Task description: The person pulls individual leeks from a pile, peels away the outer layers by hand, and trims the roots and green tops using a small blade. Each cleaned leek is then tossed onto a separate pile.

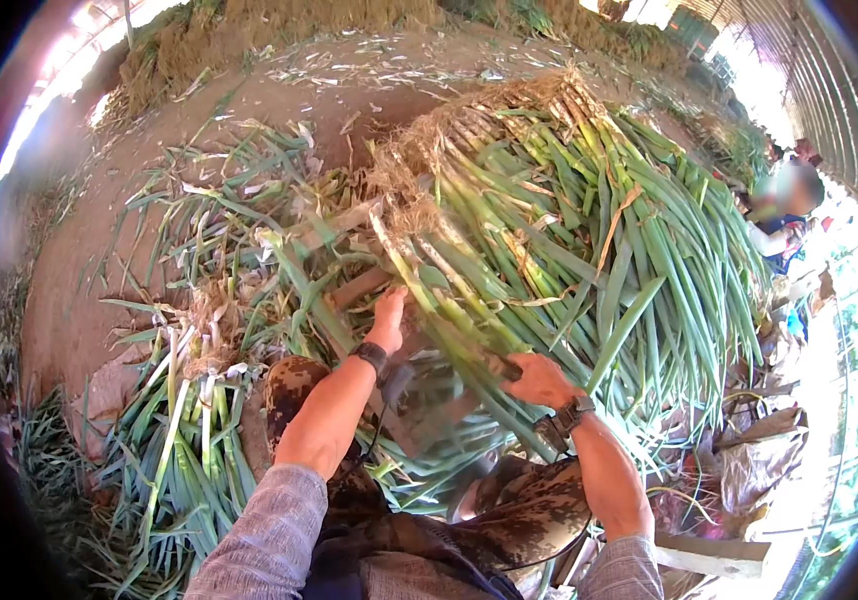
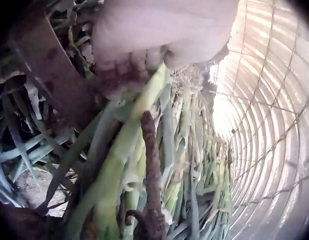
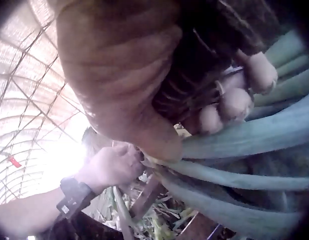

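Observation:
Long green onions with pale root ends lie in a big pile [image 1: 589, 210] in the head view. My right hand [image 1: 539, 382] grips some green stalks and a dark object; in the right wrist view its thumb and fingertips [image 3: 234, 102] curl round the leaves [image 3: 254, 135]. My left hand [image 1: 387, 322] is at the lower side of the stalks. In the left wrist view the left hand [image 2: 154, 35] has curled fingers around a pale green stalk [image 2: 129, 130], beside a rusty rod [image 2: 152, 170].
Another onion bundle [image 1: 194, 430] lies at the lower left, with loose leaves [image 1: 239, 200] scattered above it. A brown bar [image 1: 359, 287] stands by the left hand. A person [image 1: 789, 205] is at the far right.

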`<move>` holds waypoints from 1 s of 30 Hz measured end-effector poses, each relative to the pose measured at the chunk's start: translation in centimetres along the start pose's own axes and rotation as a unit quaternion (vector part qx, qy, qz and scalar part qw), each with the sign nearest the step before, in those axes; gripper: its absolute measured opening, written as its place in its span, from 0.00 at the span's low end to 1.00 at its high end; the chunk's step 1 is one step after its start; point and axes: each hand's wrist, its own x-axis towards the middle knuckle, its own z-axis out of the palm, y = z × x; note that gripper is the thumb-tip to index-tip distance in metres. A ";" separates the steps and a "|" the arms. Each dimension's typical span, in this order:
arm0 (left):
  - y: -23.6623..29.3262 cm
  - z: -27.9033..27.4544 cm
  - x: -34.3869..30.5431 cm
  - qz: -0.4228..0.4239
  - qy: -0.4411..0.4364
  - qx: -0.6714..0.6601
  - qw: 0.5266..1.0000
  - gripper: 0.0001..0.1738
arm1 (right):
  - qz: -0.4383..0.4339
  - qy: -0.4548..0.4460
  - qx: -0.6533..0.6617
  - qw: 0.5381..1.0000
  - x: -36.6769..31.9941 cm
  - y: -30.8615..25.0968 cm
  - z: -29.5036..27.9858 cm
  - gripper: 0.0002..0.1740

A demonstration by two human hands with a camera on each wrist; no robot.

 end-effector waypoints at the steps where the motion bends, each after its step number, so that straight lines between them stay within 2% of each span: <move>1: 0.7 0.2 -0.2 -0.001 -0.014 -0.022 1.000 0.15 | 0.005 -0.013 0.030 0.999 0.1 0.2 -0.2 0.27; 2: 1.4 0.4 -0.5 -0.002 -0.029 -0.044 0.999 0.14 | 0.003 -0.011 0.028 1.000 0.0 0.3 -0.2 0.27; 3: 2.1 0.3 -0.8 -0.006 -0.076 -0.033 0.997 0.15 | -0.014 -0.012 0.075 0.997 -0.2 0.5 -0.1 0.27; 4: 1.9 0.2 -0.3 -0.005 -0.076 -0.034 0.997 0.15 | -0.030 -0.015 0.121 0.992 -0.4 0.7 -0.1 0.27; 5: 1.6 0.2 0.3 0.013 -0.083 -0.047 0.995 0.15 | 0.001 -0.062 0.072 0.995 0.1 1.4 0.0 0.29; 6: 1.3 0.2 0.9 0.030 -0.091 -0.059 0.994 0.15 | 0.001 -0.061 0.071 0.996 0.3 1.9 0.5 0.29; 8: 1.8 0.1 0.9 0.023 -0.123 -0.046 0.991 0.17 | -0.037 0.014 0.026 0.999 0.0 2.1 0.8 0.25; 9: 1.9 0.1 1.0 0.016 -0.151 -0.032 0.988 0.18 | -0.036 0.016 0.024 0.999 -0.2 2.3 0.8 0.25; 11: 2.7 1.0 0.0 0.004 -0.182 -0.045 0.982 0.20 | -0.013 0.113 0.004 0.994 -1.0 0.4 -0.2 0.24; 12: 3.1 1.4 -0.8 -0.008 -0.211 -0.056 0.976 0.22 | -0.012 0.114 0.003 0.993 -1.0 0.0 -0.3 0.24; 14: 3.1 1.8 -1.5 -0.007 -0.232 -0.052 0.971 0.24 | 0.072 0.108 0.007 0.992 -0.9 -0.5 -0.8 0.23; 16: 2.8 2.4 -1.8 -0.009 -0.292 -0.074 0.954 0.22 | 0.077 0.102 0.003 0.992 -1.0 -0.6 -0.9 0.24; 17: 2.6 2.6 -1.7 -0.012 -0.261 -0.052 0.964 0.21 | 0.082 0.092 0.000 0.992 -1.2 -0.6 -0.8 0.24; 22: 2.1 3.7 -1.0 0.004 -0.235 0.032 0.971 0.21 | 0.109 0.097 -0.011 0.989 -1.5 -0.7 -1.0 0.26; 24: 1.8 4.1 -0.4 0.006 -0.235 0.058 0.970 0.20 | 0.127 0.049 -0.009 0.991 -1.3 -0.3 -0.9 0.26; 25: 1.8 4.5 -0.1 0.095 -0.184 0.154 0.966 0.18 | 0.129 0.049 -0.011 0.990 -1.2 0.0 -0.8 0.26; 26: 1.9 5.0 0.3 0.183 -0.131 0.246 0.943 0.16 | 0.122 0.053 -0.013 0.991 -1.2 0.3 -0.7 0.27; 28: 1.0 5.6 0.8 0.157 -0.130 0.201 0.958 0.13 | 0.123 0.066 -0.016 0.990 -1.1 0.7 -0.6 0.27; 30: -0.2 5.9 3.8 0.214 -0.032 0.360 0.907 0.14 | 0.156 0.065 0.006 0.986 -0.9 0.7 -1.1 0.24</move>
